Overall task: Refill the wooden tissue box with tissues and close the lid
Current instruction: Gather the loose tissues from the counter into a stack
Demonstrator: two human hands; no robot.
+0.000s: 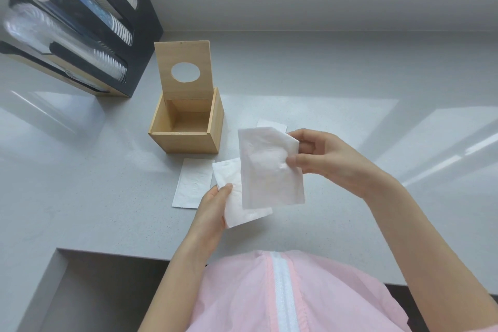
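Observation:
The wooden tissue box (188,140) stands on the grey counter with nothing inside. Its sliding lid (186,56), with an oval hole, stands upright at the box's back. My right hand (326,156) pinches a folded white tissue (269,170) by its right edge, held above the counter, right of the box. My left hand (213,207) grips a second folded tissue (237,197), partly under the first one. A third tissue (191,183) lies flat in front of the box. Another tissue (272,124) peeks out behind the held one.
A black cup dispenser (89,21) with stacked cups stands at the back left, close to the box. A recess (89,291) cuts into the counter's front left. The counter's front edge (134,255) runs just before my body. A grey wall rises behind.

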